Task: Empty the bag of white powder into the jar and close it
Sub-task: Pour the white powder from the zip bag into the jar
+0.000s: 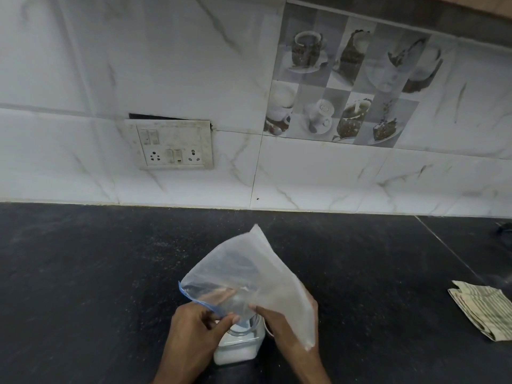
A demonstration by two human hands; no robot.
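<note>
Both hands are clamped on one zip-lock bag [249,275], which is held tipped over one clear jar [239,342] at the near edge of the black stone counter [97,273]. Left hand [194,331] is pinched on the blue zip edge at the bag's mouth; right hand [288,325] is closed round the bag's lower side, w/ the film draped over its back. Bag's mouth is pointed down into the jar's open top. Bag looks nearly empty, only a dusty white film being seen inside. White powder [235,354] is seen in the jar's bottom. Jar's rim is partly hidden by bag and fingers. One folded striped cloth [482,311] is laid well apart at right. One switch/socket plate [174,145] is mounted on the marble-look tile wall [332,176], w/ one cup-print tile panel [352,84] to its right.
</note>
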